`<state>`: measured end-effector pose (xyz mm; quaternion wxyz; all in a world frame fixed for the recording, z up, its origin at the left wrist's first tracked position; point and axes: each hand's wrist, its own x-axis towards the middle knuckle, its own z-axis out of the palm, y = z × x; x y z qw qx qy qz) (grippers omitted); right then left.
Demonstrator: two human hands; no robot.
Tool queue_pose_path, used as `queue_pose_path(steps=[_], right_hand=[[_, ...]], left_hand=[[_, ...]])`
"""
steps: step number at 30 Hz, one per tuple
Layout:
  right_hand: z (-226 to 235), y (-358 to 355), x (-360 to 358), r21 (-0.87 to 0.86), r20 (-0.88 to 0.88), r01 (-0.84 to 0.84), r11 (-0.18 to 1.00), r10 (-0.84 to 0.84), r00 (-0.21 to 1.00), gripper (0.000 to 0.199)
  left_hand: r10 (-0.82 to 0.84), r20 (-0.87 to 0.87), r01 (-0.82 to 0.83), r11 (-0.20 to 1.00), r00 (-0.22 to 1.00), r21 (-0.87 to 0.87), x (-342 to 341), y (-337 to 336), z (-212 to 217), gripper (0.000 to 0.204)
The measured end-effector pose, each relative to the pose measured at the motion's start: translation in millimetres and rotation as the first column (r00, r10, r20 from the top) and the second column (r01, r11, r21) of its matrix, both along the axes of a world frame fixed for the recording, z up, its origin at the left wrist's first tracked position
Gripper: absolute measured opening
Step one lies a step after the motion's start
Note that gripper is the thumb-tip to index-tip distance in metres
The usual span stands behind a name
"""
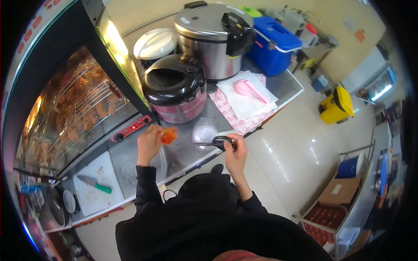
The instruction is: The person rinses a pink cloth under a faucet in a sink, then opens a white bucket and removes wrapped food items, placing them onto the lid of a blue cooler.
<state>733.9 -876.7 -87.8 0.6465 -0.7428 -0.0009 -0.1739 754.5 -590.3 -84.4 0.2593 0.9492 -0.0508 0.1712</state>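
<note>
My left hand (pixel 149 142) pinches an orange-brown piece of fried food (pixel 169 135), which looks like fried chicken, above the metal counter. In my right hand (pixel 235 152) is a pair of scissors (pixel 222 142) with black handles, my fingers around the loops. The blades point left, toward the fried piece but apart from it. Beneath and beside the blades lies a clear plastic bag or container (pixel 203 130) on the counter; which of the two I cannot tell.
A heated glass cabinet (pixel 80 100) with fried pieces on racks stands left. Behind are a pink-black rice cooker (pixel 176 89), a large steel cooker (pixel 209 48) and a blue cooler box (pixel 274 43). A pink scoop (pixel 248 89) lies on white paper. A green-handled knife (pixel 95 184) rests on a white cutting board (pixel 93 201).
</note>
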Motion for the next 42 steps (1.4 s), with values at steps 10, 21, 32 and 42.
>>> queue_pose_path(steps=[10, 21, 32, 42], right_hand=[[-52, 61, 59, -0.397, 0.364, -0.603, 0.692, 0.722, 0.589, 0.024], [-119, 53, 45, -0.739, 0.249, -0.564, 0.368, 0.927, 0.279, 0.017], [-133, 42, 30, -0.722, 0.002, -0.630, 0.286, 0.912, 0.411, 0.021], [-134, 50, 25, -0.777, 0.028, -0.560, 0.287, 0.905, 0.424, 0.022]], left_hand=[[0.309, -0.095, -0.257, 0.898, 0.946, 0.357, 9, 21, -6, 0.015], [0.359, -0.176, -0.275, 0.885, 0.917, 0.375, -22, -6, -30, 0.011], [0.333, 0.011, -0.318, 0.888, 0.943, 0.332, -2, -31, -43, 0.011], [0.472, -0.046, -0.418, 0.817, 0.880, 0.398, -15, -86, -64, 0.012]])
